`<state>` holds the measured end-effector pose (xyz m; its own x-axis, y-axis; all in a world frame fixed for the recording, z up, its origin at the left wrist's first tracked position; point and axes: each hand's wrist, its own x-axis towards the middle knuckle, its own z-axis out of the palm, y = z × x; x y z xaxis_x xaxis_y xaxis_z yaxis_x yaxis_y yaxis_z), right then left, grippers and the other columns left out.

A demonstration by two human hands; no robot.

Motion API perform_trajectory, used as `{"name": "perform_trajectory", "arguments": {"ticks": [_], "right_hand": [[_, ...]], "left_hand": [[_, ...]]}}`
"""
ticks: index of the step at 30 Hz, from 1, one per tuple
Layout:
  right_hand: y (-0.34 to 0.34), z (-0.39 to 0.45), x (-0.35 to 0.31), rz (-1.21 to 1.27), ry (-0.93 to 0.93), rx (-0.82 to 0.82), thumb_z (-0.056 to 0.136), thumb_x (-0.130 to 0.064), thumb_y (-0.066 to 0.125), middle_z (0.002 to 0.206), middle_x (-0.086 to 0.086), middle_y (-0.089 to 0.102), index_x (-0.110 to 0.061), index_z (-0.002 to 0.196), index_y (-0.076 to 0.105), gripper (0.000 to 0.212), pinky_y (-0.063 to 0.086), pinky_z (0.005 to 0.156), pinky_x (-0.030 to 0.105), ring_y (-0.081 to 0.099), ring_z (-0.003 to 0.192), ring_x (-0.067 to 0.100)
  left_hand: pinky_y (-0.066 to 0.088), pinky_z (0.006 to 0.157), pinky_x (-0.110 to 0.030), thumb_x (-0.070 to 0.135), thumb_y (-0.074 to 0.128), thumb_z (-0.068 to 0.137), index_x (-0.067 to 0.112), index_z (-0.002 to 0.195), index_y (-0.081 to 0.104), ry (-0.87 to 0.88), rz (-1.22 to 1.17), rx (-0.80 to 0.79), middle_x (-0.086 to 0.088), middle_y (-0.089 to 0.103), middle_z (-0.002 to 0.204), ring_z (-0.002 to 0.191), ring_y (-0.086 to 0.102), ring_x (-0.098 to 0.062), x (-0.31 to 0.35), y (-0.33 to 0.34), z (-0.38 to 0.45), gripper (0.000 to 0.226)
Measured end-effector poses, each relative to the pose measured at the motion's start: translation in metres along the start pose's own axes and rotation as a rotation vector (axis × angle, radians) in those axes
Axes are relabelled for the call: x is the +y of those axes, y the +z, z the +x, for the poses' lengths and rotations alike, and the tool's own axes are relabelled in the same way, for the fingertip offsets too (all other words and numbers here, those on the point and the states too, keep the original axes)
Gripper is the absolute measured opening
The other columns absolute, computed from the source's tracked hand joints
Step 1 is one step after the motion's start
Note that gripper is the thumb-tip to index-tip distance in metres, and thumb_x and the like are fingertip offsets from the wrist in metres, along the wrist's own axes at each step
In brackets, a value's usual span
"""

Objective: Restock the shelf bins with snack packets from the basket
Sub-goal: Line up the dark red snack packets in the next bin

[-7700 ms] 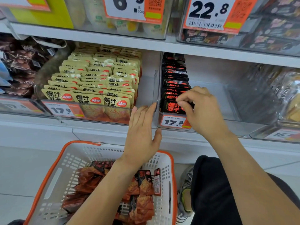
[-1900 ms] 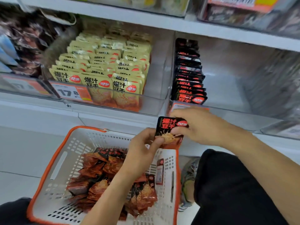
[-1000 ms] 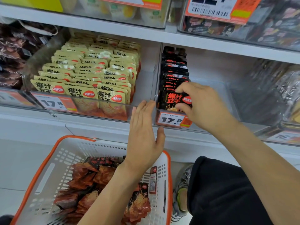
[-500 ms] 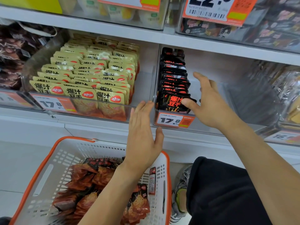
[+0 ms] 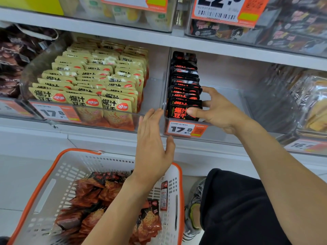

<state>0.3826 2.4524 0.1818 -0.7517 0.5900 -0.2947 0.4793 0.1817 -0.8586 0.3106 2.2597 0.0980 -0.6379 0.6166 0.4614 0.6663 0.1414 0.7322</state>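
Clearly "17.8" price tag (image 5: 185,129) below black packets (image 5: 184,96)

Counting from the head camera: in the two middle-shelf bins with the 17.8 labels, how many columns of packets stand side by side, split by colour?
Columns of beige packets: 3
Columns of black packets: 1, with the right hand gripping its front end
Total: 4 columns

Black packet (image 5: 183,113): 爆汁豆干
Tag under black packets (image 5: 185,129): 17.8
Yellow packets (image 5: 82,101): 爆汁豆干, with a red round logo
Tag under yellow packets (image 5: 56,113): 17.8
Upper tag (image 5: 224,8): 22.
Right tag (image 5: 304,145): 16.
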Motion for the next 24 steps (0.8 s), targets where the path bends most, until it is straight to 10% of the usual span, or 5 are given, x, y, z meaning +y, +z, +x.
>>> {"name": "perform_trajectory", "arguments": {"ticks": [9,13,16,19,24], "right_hand": [[0.0,-0.018,-0.006,-0.191,-0.07,0.105,0.053,-0.042,0.093,0.148,0.004,0.042,-0.028,0.154,0.018,0.127,0.045,0.107,0.046,0.053,0.125,0.02],[0.034,-0.059,-0.018,-0.317,-0.657,0.529,0.076,-0.019,0.085,0.12,-0.002,0.053,-0.018,0.13,0.051,0.063,0.047,0.084,0.019,0.057,0.102,0.009],[0.087,-0.062,0.008,-0.34,-0.777,0.265,0.082,-0.009,0.075,0.09,-0.005,0.063,-0.017,0.099,0.064,0.022,0.047,0.069,0.016,0.06,0.077,0.007],[0.144,-0.04,0.075,-0.509,-0.465,-0.099,0.085,-0.012,0.069,0.086,-0.009,0.064,-0.02,0.096,0.066,0.014,0.055,0.071,0.036,0.061,0.074,0.01],[0.213,-0.03,0.181,-0.603,-0.074,-0.355,0.088,-0.004,0.06,0.098,0.008,0.068,-0.011,0.101,0.067,0.017,0.053,0.082,0.038,0.063,0.09,0.024]], "left_hand": [[0.017,0.123,-0.036,0.009,0.055,0.091,0.004,0.143,0.041,0.016,-0.037,0.032,-0.006,0.041,0.151,0.15,0.021,-0.016,0.002,-0.004,-0.001,0.055],[0.033,0.106,-0.019,0.0,0.054,0.089,0.006,0.119,0.056,-0.002,-0.051,0.153,-0.002,0.054,0.124,0.122,0.046,-0.012,-0.015,-0.009,-0.031,0.031],[0.038,0.084,-0.011,0.007,0.055,0.095,0.014,0.115,0.056,-0.236,-0.006,-0.046,0.009,0.053,0.109,0.1,0.05,-0.005,-0.062,-0.001,-0.071,0.022],[0.043,0.063,-0.024,0.017,0.054,0.096,0.022,0.104,0.058,-0.584,0.171,-0.341,0.01,0.06,0.089,0.08,0.06,-0.016,-0.118,0.014,-0.122,0.011],[0.052,0.076,-0.036,0.022,0.053,0.092,0.013,0.102,0.056,-0.887,0.329,-0.77,-0.004,0.062,0.097,0.084,0.057,-0.021,-0.167,0.026,-0.207,0.014]]}}
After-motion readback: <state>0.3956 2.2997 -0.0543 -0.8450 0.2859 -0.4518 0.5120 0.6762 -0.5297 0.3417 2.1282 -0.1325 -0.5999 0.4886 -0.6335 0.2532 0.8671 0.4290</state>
